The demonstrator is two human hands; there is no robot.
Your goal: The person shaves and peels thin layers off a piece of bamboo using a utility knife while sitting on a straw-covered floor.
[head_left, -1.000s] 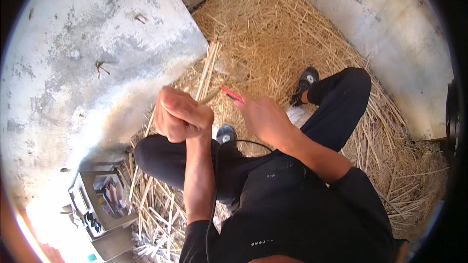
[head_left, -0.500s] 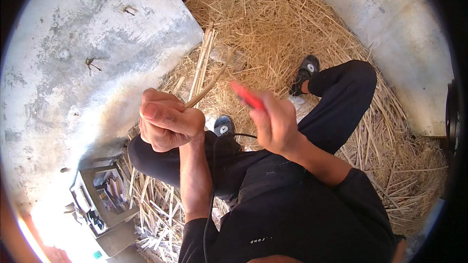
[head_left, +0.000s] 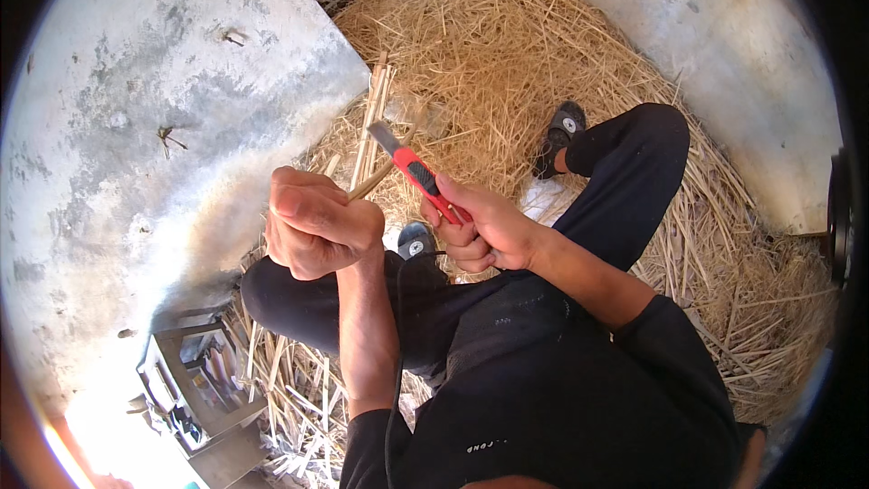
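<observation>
My left hand point(head_left: 321, 222) is closed in a fist around a thin tan strip point(head_left: 369, 185), which looks like split bamboo and sticks out up and to the right. In my right hand point(head_left: 484, 231) is a red utility knife point(head_left: 418, 174) with a black slider. Its blade point(head_left: 384, 137) is out and points up and left, crossing over or close to the strip's far part; whether they touch I cannot tell. Beyond my left hand, a few longer pale strips point(head_left: 373, 118) lie together on the shavings.
A large heap of fine tan shavings point(head_left: 480, 45) covers the floor ahead, with coarser strips point(head_left: 724, 308) to the right. My sandalled feet point(head_left: 563, 127) rest among them. At left stands a pale stained wall point(head_left: 136, 154); at lower left, an open box point(head_left: 186, 371) holds small items. A dark cord point(head_left: 395, 398) hangs down.
My right hand has moved a little down and left and turned, so the knife with its blade now shows clearly near the strip. My left hand keeps its grip, nearly still.
</observation>
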